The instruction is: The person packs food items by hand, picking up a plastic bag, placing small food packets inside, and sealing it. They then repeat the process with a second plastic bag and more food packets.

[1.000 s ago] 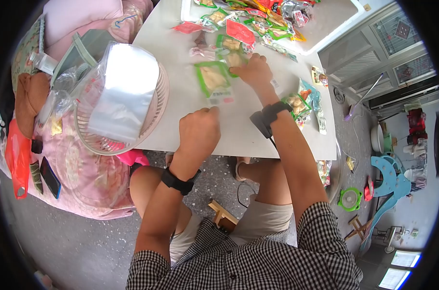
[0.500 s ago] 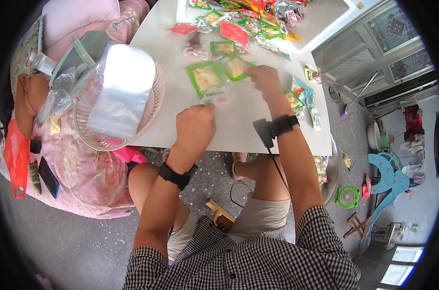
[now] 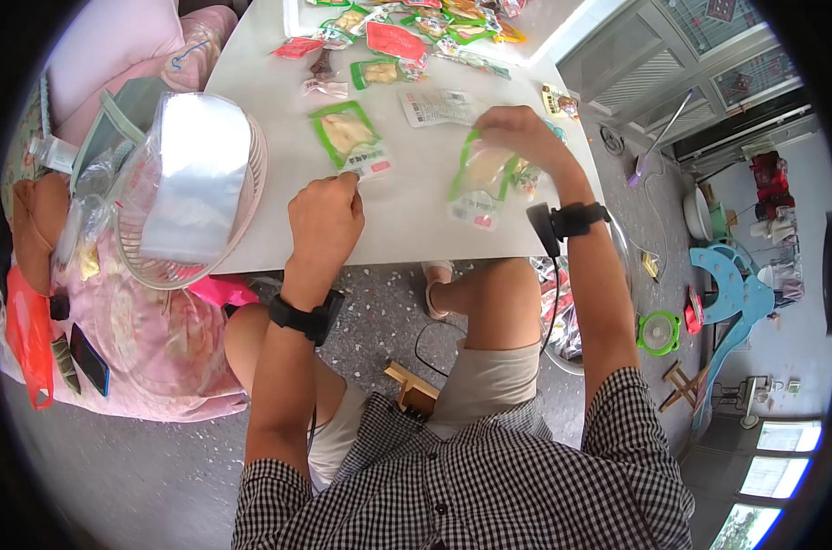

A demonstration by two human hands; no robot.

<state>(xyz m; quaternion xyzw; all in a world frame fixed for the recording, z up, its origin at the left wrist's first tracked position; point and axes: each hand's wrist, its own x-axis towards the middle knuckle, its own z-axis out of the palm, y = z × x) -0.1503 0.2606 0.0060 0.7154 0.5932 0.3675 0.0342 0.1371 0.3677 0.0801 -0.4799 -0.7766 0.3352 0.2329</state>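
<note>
My left hand is closed in a pinch at the lower end of a green-edged snack packet, which lies on the white table with pale food showing through its window. Over the table's right part, my right hand grips another green-edged packet by its top; this packet is blurred by motion. Between the two hands and farther back, a whitish packet lies with its printed side up. Behind the left packet is one more small green-edged packet.
A white box with many colourful packets stands at the back. On the left, a basket carries clear plastic bags. A brown and white packet lies near the right edge. Below that edge, a metal basin holds packets.
My right hand has moved right and toward me with its packet, uncovering the whitish packet. My left hand stays at the left packet's lower end. The whole view has shifted slightly.
</note>
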